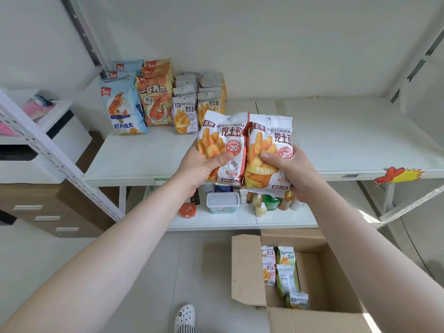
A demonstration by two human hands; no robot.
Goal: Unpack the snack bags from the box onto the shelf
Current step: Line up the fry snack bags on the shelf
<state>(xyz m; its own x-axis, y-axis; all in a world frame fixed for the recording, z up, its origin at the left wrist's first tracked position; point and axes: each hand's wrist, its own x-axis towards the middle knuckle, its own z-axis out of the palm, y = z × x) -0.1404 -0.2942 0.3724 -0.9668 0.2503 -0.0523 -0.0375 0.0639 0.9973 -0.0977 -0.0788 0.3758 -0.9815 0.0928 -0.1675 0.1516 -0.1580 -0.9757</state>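
My left hand (204, 168) grips a red-edged potato-stick snack bag (224, 140), and my right hand (288, 171) grips a matching bag (270, 140) beside it. Both bags are upright, touching side by side, held above the front edge of the white shelf (348, 140). On the shelf's left stand rows of blue shrimp-chip bags (123, 106), orange shrimp bags (155, 102) and smaller potato-stick bags (186, 116). The open cardboard box (247, 272) sits on the floor at lower right with several snack bags (284, 275) inside.
The lower shelf (216, 219) carries a lidded tub (223, 203), bottles (269, 203) and a round orange item (188, 211). White drawer units (36, 150) and a brown cabinet (48, 212) stand left. An orange sticker (398, 175) marks the shelf edge. My shoe (185, 314) is near the box.
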